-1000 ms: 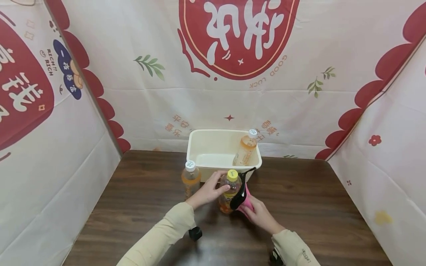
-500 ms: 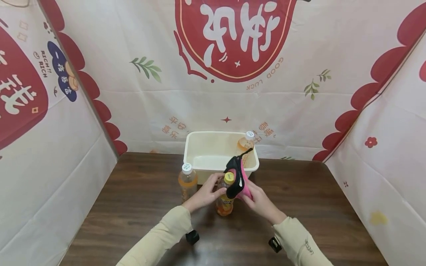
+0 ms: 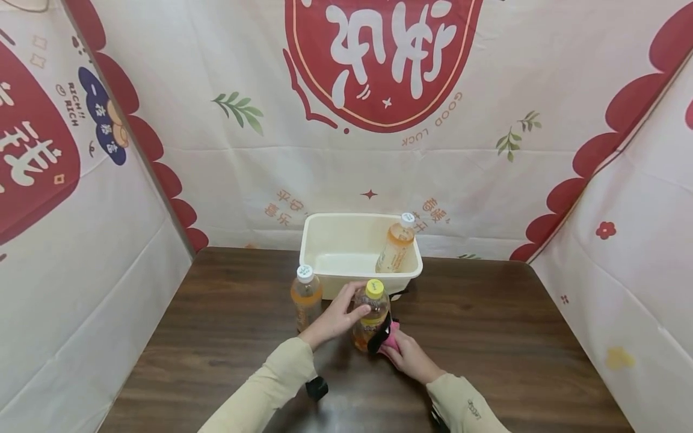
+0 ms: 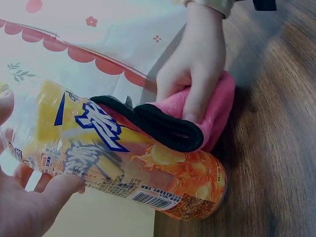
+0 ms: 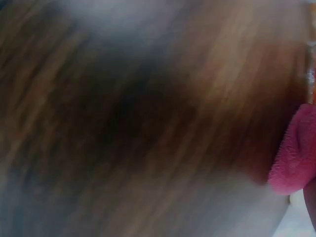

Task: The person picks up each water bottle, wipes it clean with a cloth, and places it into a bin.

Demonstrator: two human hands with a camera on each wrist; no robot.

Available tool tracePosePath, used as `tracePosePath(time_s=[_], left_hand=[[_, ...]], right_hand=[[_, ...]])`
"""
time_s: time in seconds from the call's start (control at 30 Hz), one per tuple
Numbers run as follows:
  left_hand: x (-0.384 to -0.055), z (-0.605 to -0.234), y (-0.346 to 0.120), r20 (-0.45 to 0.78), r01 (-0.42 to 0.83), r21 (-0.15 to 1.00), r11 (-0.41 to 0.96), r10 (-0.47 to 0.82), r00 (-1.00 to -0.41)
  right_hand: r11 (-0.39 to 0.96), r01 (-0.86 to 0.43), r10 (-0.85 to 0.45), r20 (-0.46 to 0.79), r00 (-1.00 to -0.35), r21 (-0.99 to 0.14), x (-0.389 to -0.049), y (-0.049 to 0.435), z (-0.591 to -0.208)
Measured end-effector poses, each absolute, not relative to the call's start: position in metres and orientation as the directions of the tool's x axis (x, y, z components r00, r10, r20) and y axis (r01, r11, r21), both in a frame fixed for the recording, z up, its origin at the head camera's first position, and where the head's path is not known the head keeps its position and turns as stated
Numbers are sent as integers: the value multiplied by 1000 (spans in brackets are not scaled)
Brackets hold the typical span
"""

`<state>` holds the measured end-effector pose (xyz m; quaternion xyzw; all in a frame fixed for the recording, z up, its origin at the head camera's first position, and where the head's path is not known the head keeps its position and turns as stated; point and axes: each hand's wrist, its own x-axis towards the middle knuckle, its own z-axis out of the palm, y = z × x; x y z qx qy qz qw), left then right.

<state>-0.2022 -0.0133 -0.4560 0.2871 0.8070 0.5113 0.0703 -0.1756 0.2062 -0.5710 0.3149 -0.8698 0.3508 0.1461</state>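
A yellow-capped bottle of orange drink (image 3: 370, 314) stands on the dark wooden table (image 3: 487, 337). My left hand (image 3: 337, 316) grips its upper part; the bottle's label (image 4: 94, 148) fills the left wrist view. My right hand (image 3: 406, 355) holds a pink cloth with a black edge (image 3: 383, 337) against the bottle's lower right side, low near the table. In the left wrist view the right hand (image 4: 195, 74) presses the cloth (image 4: 197, 123) onto the bottle. The right wrist view is blurred, with only the cloth (image 5: 296, 158) showing at its right edge.
A white-capped bottle (image 3: 306, 297) stands just left of my left hand. Behind them sits a cream plastic tub (image 3: 330, 240) with another white-capped bottle (image 3: 397, 246) leaning inside at the right. Printed fabric walls enclose the table on three sides.
My right hand has brought the cloth down from near the bottle's cap to its lower side. The left hand has kept its hold on the bottle.
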Motion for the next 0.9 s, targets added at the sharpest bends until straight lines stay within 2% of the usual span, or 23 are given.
tracePosePath(time_s=[0.13, 0.27, 0.37, 0.53, 0.7, 0.9], left_hand=[[-208, -457, -14, 197, 402, 863, 304, 530, -824], [-211, -458, -15, 206, 402, 870, 285, 531, -822], [-211, -460, -16, 211, 400, 877, 267, 534, -819], [-211, -459, -17, 217, 400, 879, 258, 530, -820], [-209, -458, -18, 221, 407, 874, 264, 530, -819], [-205, -461, -13, 228, 421, 868, 265, 542, -809]], right_hand=[[567, -620, -432, 445, -784, -542, -178, 209, -557], [545, -598, -390, 454, -801, -587, -179, 213, -520], [512, -635, -389, 503, -772, -579, -184, 215, -488], [505, -717, -468, 545, -696, -481, -193, 210, -458], [510, -731, -454, 581, -676, -453, -192, 204, -464], [483, -725, -375, 632, -678, -491, -182, 208, -501]])
